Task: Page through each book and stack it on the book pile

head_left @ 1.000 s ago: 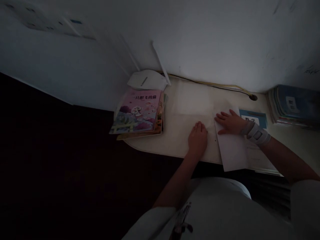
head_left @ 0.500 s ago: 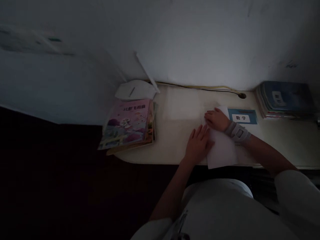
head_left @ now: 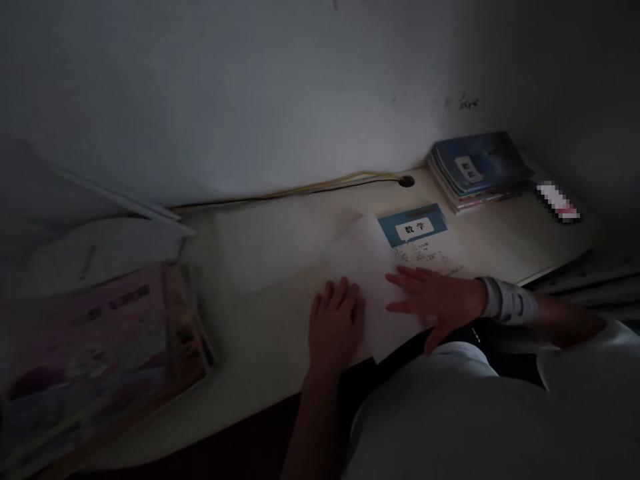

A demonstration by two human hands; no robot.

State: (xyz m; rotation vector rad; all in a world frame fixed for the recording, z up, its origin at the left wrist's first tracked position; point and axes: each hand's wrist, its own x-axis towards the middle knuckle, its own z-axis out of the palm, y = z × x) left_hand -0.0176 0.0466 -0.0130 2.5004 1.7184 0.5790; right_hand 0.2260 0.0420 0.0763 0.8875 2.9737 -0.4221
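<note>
A white sheet of paper (head_left: pixel 367 267) lies on a pale desk (head_left: pixel 260 333) near its front edge. My left hand (head_left: pixel 334 327) rests flat on the desk with its fingertips at the sheet's left edge, fingers stretched out. My right hand (head_left: pixel 433 303), with a grey wrist strap (head_left: pixel 507 301), lies flat on the sheet's right part, fingers spread. Under the sheet's far right corner lies a workbook with a blue cover panel (head_left: pixel 413 225) and printed lines.
A stack of picture books with a pink cover (head_left: pixel 95 340) sits at the desk's left. A white lamp base (head_left: pixel 100 250) stands behind it. A yellowish cable (head_left: pixel 300 190) runs along the wall to a hole. Blue books (head_left: pixel 475 170) are stacked at the far right.
The view has swung left and nearer the desk. My right hand has slid from the sheet's far edge down toward its near part; my left hand stays flat at the sheet's left edge.
</note>
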